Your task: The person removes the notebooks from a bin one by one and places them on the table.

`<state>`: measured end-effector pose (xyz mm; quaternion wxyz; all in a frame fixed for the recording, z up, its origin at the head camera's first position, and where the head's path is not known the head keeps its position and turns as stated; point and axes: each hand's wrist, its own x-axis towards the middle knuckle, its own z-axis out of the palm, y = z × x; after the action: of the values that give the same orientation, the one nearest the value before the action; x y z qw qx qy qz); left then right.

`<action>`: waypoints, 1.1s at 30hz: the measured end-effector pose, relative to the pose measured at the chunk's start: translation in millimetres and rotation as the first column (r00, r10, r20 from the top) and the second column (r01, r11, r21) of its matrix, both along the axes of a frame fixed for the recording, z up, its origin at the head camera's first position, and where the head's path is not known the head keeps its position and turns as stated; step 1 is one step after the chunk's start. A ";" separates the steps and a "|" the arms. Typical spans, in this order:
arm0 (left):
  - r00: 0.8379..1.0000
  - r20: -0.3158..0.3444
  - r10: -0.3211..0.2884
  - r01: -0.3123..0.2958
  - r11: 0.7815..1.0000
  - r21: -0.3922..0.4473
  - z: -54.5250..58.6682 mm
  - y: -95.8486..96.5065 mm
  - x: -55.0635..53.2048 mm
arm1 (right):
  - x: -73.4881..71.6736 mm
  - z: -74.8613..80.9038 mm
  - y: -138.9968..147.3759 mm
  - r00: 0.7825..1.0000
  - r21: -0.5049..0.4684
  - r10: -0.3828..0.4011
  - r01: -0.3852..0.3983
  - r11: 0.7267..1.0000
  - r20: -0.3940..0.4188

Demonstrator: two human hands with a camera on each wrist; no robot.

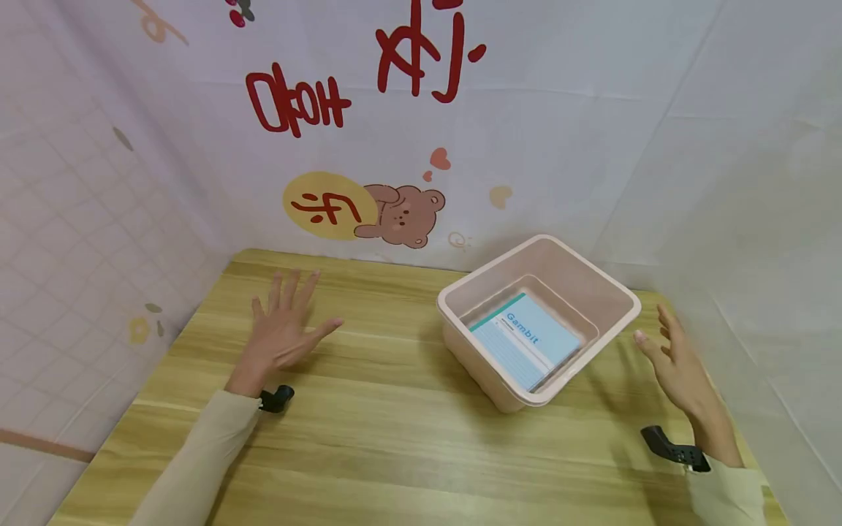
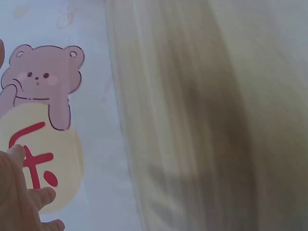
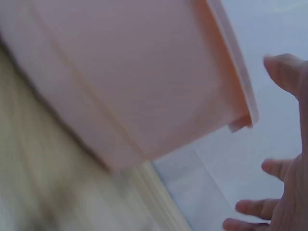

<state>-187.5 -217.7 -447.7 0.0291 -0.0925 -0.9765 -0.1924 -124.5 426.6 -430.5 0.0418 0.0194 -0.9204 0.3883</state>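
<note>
left hand (image 1: 283, 332): fingers were spread, holding nothing, above the worktop (image 1: 368, 416). bin (image 1: 470, 361): contained the notebook (image 1: 526, 340); placement appeared complete, with any remaining step indeterminable. right hand (image 1: 677, 369): fingers were apart, beside the bin, without contact.

The bin (image 1: 566, 274) stands on the table (image 1: 368, 409), just left of the fingers of the right hand (image 1: 680, 371) and well right of those of the left hand (image 1: 283, 330). A notebook (image 1: 526, 342) lies inside it; a cloth (image 1: 539, 146) hangs beyond all fingertips.
</note>
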 end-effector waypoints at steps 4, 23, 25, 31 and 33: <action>1.000 -0.013 -0.024 0.025 0.999 0.048 3.1 11.2 -4.2 | -5.8 3.9 -2.8 1.000 -0.127 0.026 -0.026 0.992 0.005; 0.986 -0.090 -0.141 0.149 0.985 0.090 30.9 68.8 -27.3 | -30.2 8.9 -25.8 0.997 -0.736 0.078 -0.064 0.674 -0.015; 0.984 -0.095 -0.151 0.159 0.984 0.085 33.7 74.6 -29.5 | -30.6 8.1 -27.7 0.999 -0.753 0.052 -0.034 0.658 0.000; 0.972 -0.138 -0.191 0.201 0.977 0.064 43.9 88.9 -35.1 | -27.5 8.6 -27.5 1.000 -0.833 0.023 0.000 0.554 0.016; 0.967 -0.153 -0.204 0.214 0.975 0.059 48.3 92.7 -36.3 | -27.5 10.6 -27.3 0.999 -0.858 0.022 0.019 0.514 0.036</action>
<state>-223.8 -125.0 -399.4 0.0833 -0.2076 -0.9487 -0.2236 -152.0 399.3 -419.9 0.0264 -0.0112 -0.6100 0.7919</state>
